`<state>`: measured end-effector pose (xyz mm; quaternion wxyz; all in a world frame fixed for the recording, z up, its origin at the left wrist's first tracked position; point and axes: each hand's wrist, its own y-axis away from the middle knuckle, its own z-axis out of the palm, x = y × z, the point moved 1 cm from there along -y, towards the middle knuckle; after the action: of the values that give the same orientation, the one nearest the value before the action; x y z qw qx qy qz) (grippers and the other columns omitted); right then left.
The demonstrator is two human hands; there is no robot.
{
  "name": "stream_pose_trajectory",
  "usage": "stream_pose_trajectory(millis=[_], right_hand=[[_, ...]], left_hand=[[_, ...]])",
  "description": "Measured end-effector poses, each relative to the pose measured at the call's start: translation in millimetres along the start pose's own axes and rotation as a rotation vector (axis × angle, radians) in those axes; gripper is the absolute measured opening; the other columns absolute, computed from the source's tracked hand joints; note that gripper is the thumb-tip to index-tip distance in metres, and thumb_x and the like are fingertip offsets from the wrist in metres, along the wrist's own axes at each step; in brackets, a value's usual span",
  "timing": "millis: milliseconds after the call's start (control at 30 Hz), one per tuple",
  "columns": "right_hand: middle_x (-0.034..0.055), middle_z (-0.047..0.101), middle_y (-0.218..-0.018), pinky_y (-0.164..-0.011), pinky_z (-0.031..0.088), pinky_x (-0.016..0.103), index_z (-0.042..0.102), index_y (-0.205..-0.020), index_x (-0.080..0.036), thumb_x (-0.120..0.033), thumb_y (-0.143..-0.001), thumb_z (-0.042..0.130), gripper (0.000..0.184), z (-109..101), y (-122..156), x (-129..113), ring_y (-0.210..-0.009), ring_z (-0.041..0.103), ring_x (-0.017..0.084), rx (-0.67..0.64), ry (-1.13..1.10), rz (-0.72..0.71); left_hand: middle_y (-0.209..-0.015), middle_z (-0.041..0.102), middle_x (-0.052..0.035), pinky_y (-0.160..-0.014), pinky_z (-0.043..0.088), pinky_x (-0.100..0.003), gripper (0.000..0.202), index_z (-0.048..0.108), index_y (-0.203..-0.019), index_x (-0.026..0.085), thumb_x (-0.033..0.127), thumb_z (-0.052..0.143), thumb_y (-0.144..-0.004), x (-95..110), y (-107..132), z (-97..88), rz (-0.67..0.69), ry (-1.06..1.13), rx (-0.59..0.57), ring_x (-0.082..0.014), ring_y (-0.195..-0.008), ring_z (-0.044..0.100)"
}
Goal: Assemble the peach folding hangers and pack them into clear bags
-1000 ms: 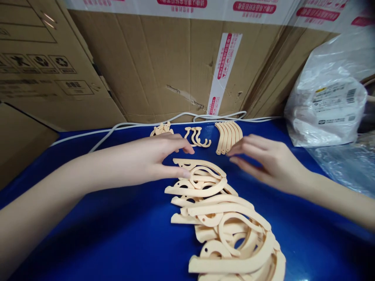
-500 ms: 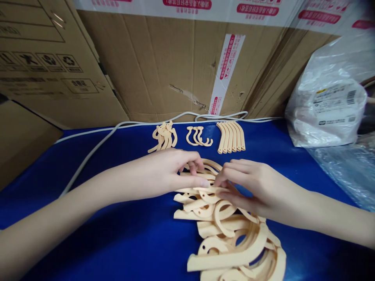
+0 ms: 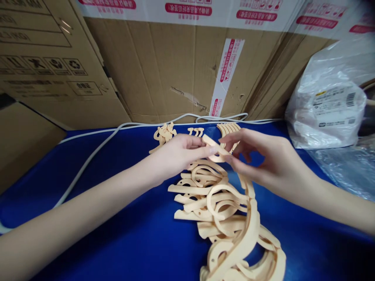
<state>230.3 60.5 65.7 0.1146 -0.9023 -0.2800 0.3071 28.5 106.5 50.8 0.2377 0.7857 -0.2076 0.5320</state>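
Note:
Between my two hands, just above the far end of the heap, is a beige curved hanger piece (image 3: 211, 143). My left hand (image 3: 181, 154) pinches its left end between thumb and fingers. At the right end, the fingertips of my right hand (image 3: 260, 156) close on it, partly hiding its shape. Below lies a long heap of beige hanger parts (image 3: 253, 218), curved arms and round hooks tangled together. Beyond my hands are a small loose bunch of pieces (image 3: 165, 132), several hooks (image 3: 199, 130) and a neat row of curved arms (image 3: 228, 128), partly covered by my right hand.
A blue covering (image 3: 117, 234) lies over the work surface. A white cable (image 3: 96, 150) runs along the back and down the left. Cardboard boxes (image 3: 164, 70) stand behind and at left. A clear plastic bag (image 3: 328, 105) with a label sits at right.
Both hands have risen from the heap and moved away from me, lifting a beige curved hanger piece. Parts in the heap have shifted, and the hands now cover more of the hooks and row behind.

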Motion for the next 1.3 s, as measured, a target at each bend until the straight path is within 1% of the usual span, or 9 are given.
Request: stream_pose_trajectory(millis=[233,367,533,633,733,833,933,1133,1300], right_hand=[[0.0065,0.074,-0.092,-0.062,0.048,0.032,0.064,-0.109,-0.024,-0.035,-0.104,0.047,0.022,-9.0,-16.2,-2.4,-0.072,0.068,0.021,0.064,0.331,-0.076],[0.0119,0.074,-0.089,-0.061,0.046,0.035,0.063,-0.102,-0.022,-0.025,-0.101,0.040,0.023,-4.4,-20.4,-3.3,-0.077,0.070,0.027,0.010,0.516,-0.100],[0.0054,0.067,-0.066,-0.052,0.042,0.031,0.057,-0.083,-0.022,-0.027,-0.099,0.041,0.023,-11.0,-28.5,7.3,-0.054,0.060,0.019,-0.116,0.226,-0.051],[0.0019,0.066,-0.061,-0.052,0.044,0.028,0.056,-0.071,-0.022,-0.029,-0.098,0.046,0.029,-27.7,-33.3,22.1,-0.052,0.059,0.014,-0.063,0.066,0.035],[0.0013,0.065,-0.060,-0.044,0.040,0.026,0.060,-0.072,-0.020,-0.034,-0.095,0.051,0.028,-42.9,-35.0,37.1,-0.045,0.054,0.012,-0.028,-0.146,0.218],[0.0007,0.063,-0.061,-0.040,0.037,0.026,0.063,-0.077,-0.020,-0.035,-0.093,0.054,0.024,-49.1,-34.6,45.0,-0.042,0.051,0.011,-0.024,-0.411,0.344],[0.0011,0.062,-0.060,-0.043,0.037,0.025,0.065,-0.077,-0.020,-0.034,-0.092,0.056,0.022,-48.7,-35.0,46.3,-0.046,0.053,0.011,-0.012,-0.422,0.383],[-0.0013,0.056,-0.056,-0.044,0.029,0.022,0.071,-0.086,-0.016,-0.024,-0.093,0.051,0.022,-41.2,-38.1,42.5,-0.049,0.044,0.008,0.187,-0.540,0.515],[-0.0029,0.054,-0.061,-0.045,0.033,0.021,0.062,-0.089,-0.019,-0.015,-0.098,0.040,0.025,-38.1,-43.4,33.5,-0.046,0.042,0.008,0.452,-0.821,0.629]], left_hand=[[-0.077,0.061,-0.0002,-0.071,0.043,-0.030,0.029,0.054,-0.073,0.021,0.035,0.047,-0.097,20.0,4.0,4.6,0.263,-0.128,0.223,-0.0172,-0.078,0.057],[-0.075,0.060,0.0002,-0.070,0.039,-0.033,0.032,0.051,-0.075,0.023,0.036,0.040,-0.101,22.5,9.2,5.1,0.313,-0.356,0.312,-0.0183,-0.074,0.056],[-0.071,0.057,0.0006,-0.064,0.035,-0.032,0.032,0.050,-0.075,0.023,0.040,0.040,-0.100,22.3,15.9,-3.0,0.303,-0.502,0.376,-0.0178,-0.067,0.053],[-0.068,0.051,0.0006,-0.063,0.035,-0.031,0.034,0.052,-0.077,0.023,0.047,0.041,-0.098,13.7,15.5,-34.1,0.173,-0.543,0.471,-0.0175,-0.064,0.048],[-0.064,0.045,0.0002,-0.056,0.034,-0.030,0.039,0.054,-0.074,0.024,0.054,0.038,-0.095,-8.7,9.4,-81.7,-0.160,-0.456,0.423,-0.0166,-0.056,0.041],[-0.061,0.050,-0.0025,-0.053,0.034,-0.030,0.036,0.049,-0.059,0.023,0.050,0.055,-0.081,-35.4,0.4,-121.4,-0.260,-0.462,0.362,-0.0172,-0.056,0.043],[-0.060,0.058,-0.0044,-0.050,0.035,-0.029,0.032,0.054,-0.056,0.024,0.051,0.063,-0.072,-58.7,-9.9,-138.7,-0.313,-0.468,0.342,-0.0187,-0.056,0.047],[-0.071,0.070,-0.0065,-0.051,0.040,-0.030,0.023,0.062,-0.079,0.023,0.044,0.069,-0.071,-77.0,-26.4,-134.2,-0.291,-0.488,0.498,-0.0209,-0.059,0.058],[-0.088,0.072,-0.0066,-0.071,0.049,-0.035,0.036,0.061,-0.099,0.023,0.056,0.059,-0.085,-52.1,-18.9,-99.9,-0.102,-0.542,0.674,-0.0242,-0.081,0.065]])
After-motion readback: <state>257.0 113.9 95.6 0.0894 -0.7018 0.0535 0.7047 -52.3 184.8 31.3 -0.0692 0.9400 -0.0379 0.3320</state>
